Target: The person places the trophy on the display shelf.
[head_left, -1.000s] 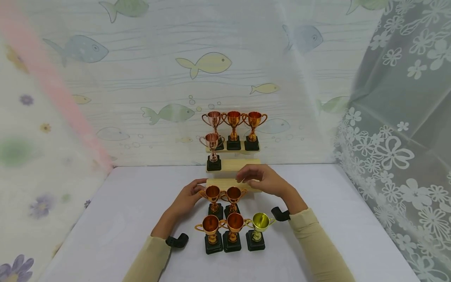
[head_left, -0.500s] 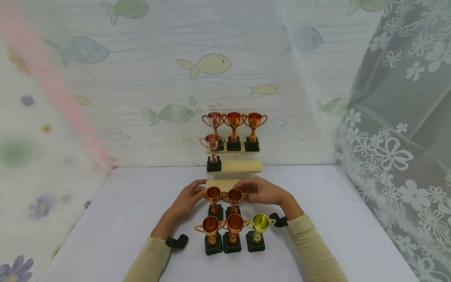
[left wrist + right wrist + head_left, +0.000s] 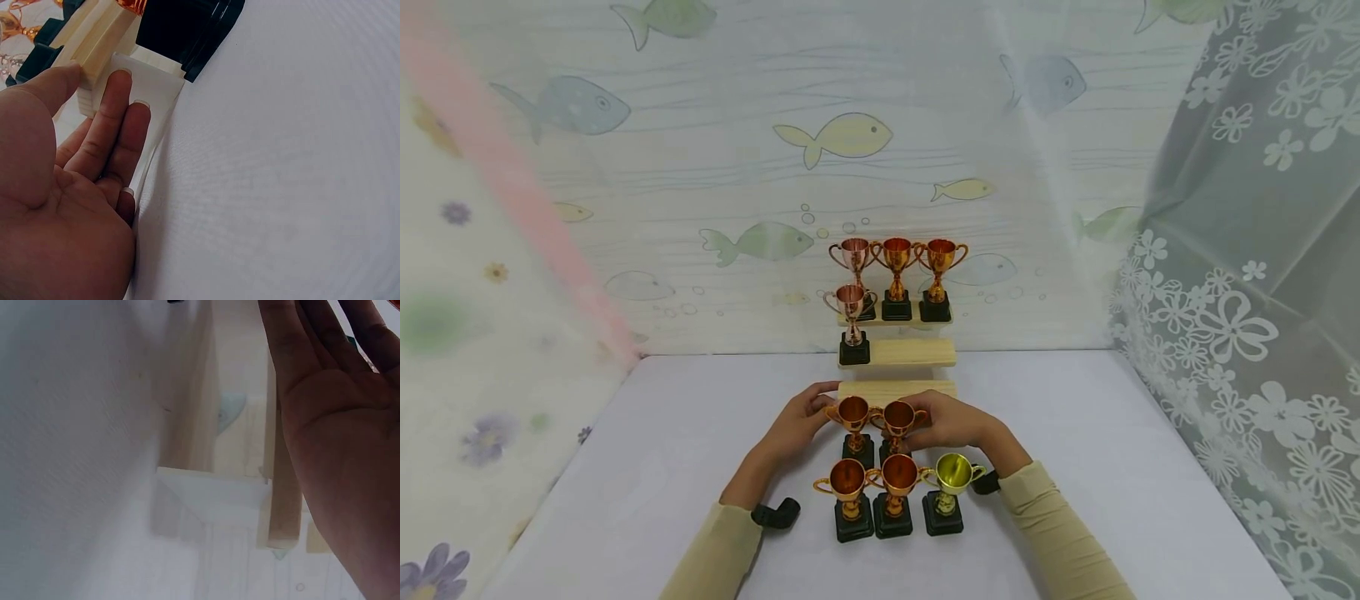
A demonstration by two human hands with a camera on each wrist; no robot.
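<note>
Right hand point(image 3: 951, 423) now lower, beside trophy point(image 3: 898, 425).

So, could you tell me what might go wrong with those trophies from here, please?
The two rear copper trophies stand handle to handle, so lifting one may tip the other. The right hand reaches over the green-gold trophy and its sleeve may catch it. The left hand is close to the stepped wooden stand, which it could jolt.

- The head camera looks forward and down from above, over the white table point(image 3: 1075, 467) to the pale wooden stepped stand point(image 3: 917, 353)
- The left wrist camera sits close behind that palm, skimming the table towards the stand point(image 3: 100, 37)
- The right wrist camera peers upward, close under the stand point(image 3: 200, 412)
</note>
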